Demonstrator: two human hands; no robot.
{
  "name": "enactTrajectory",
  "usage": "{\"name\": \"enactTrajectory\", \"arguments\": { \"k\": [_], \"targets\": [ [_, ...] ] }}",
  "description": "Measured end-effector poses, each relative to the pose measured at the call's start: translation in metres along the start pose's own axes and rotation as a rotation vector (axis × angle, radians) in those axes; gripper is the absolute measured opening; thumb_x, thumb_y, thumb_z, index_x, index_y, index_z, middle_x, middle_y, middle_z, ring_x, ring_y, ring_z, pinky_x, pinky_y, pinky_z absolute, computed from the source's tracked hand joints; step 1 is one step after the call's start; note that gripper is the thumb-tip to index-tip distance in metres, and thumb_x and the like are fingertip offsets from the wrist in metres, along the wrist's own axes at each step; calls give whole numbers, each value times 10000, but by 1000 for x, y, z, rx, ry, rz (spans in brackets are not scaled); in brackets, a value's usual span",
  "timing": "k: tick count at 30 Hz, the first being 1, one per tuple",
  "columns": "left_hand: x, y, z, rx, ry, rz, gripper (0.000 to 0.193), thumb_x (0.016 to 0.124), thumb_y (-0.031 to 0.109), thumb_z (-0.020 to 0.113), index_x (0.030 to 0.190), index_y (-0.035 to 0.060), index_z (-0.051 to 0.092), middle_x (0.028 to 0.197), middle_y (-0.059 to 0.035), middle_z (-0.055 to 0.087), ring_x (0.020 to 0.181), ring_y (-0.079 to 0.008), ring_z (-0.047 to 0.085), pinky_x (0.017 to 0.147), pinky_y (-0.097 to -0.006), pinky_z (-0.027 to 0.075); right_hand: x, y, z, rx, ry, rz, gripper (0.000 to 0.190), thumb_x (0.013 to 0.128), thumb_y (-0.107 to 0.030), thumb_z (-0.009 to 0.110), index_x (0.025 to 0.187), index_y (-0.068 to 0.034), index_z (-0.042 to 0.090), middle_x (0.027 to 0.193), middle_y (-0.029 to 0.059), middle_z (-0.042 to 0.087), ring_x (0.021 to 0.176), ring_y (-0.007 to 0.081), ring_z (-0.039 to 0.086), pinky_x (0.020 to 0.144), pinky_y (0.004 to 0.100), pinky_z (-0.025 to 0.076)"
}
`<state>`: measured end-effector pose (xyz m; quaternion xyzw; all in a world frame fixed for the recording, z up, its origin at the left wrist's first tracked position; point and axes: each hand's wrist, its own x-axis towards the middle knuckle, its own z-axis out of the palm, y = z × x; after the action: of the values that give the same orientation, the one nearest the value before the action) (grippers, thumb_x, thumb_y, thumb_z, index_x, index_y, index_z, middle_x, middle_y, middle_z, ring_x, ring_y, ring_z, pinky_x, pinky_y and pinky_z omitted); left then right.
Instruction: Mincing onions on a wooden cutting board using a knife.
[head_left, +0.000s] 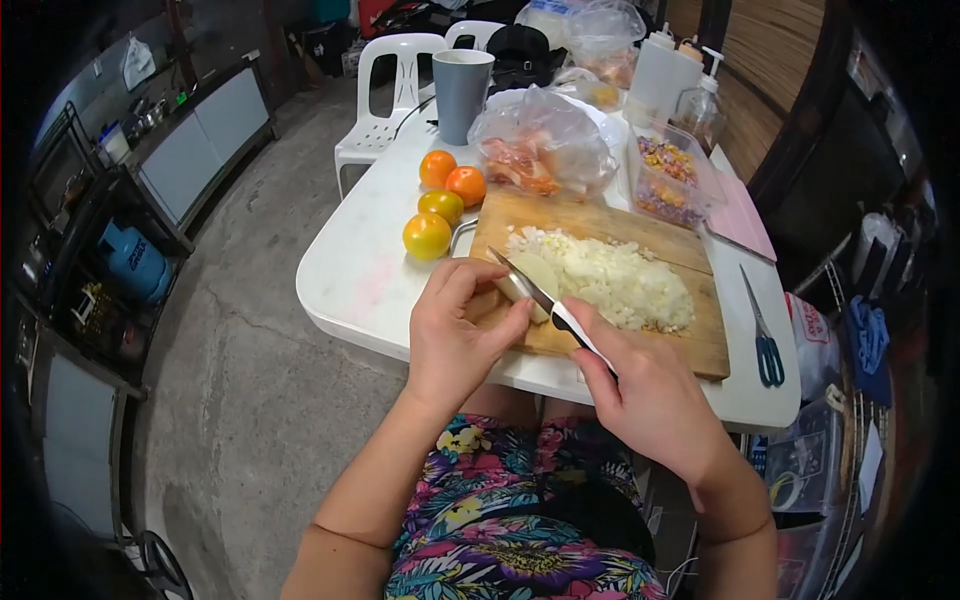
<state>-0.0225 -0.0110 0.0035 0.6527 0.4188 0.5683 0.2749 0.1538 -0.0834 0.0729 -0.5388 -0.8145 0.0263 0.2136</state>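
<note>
On a wooden cutting board (585, 214) lies a broad heap of chopped white onion (619, 281). My left hand (465, 322) pinches a pale onion piece (514, 289) at the board's left front, thumb and fingertips on its sides. A knife (536, 289) with a black-and-white handle is in my right hand (645, 382). Its blade slants up and left across the onion, close to my left fingertips. Behind the blade a rounded, cut onion face (538, 271) shows. My left palm and fingers hide part of the piece.
Several tomatoes (427, 236) sit left of the board. Behind it are a plastic bag of raw meat (540, 154), a grey cup (461, 97) and a clear container of chopped vegetables (667, 172). Scissors (761, 337) lie on the white table (352, 300) at right. A white chair (390, 90) stands beyond.
</note>
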Motion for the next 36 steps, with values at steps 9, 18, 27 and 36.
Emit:
{"name": "enactTrajectory", "arguments": {
  "k": [9, 18, 27, 36],
  "targets": [
    [2, -10, 0, 1, -13, 41, 310, 752, 15, 781, 1026, -4, 637, 1006, -82, 613, 875, -178, 614, 826, -269, 519, 4, -2, 1, -42, -22, 4, 392, 924, -106, 582, 1306, -24, 546, 790, 139, 696, 593, 324, 644, 532, 413, 485],
    [4, -8, -1, 16, -9, 39, 336, 753, 9, 778, 1059, -2, 640, 1001, -80, 614, 866, -174, 617, 823, -270, 521, 7, -4, 9, -91, -75, 52, 402, 900, -65, 585, 1300, -25, 563, 863, 171, 709, 643, 364, 652, 583, 418, 505],
    [2, -16, 2, 84, -14, 135, 359, 766, 105, 783, 1112, 56, 698, 1018, -97, 602, 868, -204, 599, 771, -283, 508, 5, -2, 15, -88, -87, 90, 406, 911, -91, 573, 1314, -42, 560, 898, 180, 717, 670, 384, 663, 583, 427, 515],
    [4, -11, 0, 158, -44, 170, 367, 783, 127, 777, 1140, 64, 715, 1084, -124, 586, 935, -231, 591, 801, -298, 504, -11, 6, 4, -130, -46, 61, 413, 927, -160, 592, 1331, -78, 568, 819, 154, 699, 601, 340, 645, 527, 407, 499]
  ]
}}
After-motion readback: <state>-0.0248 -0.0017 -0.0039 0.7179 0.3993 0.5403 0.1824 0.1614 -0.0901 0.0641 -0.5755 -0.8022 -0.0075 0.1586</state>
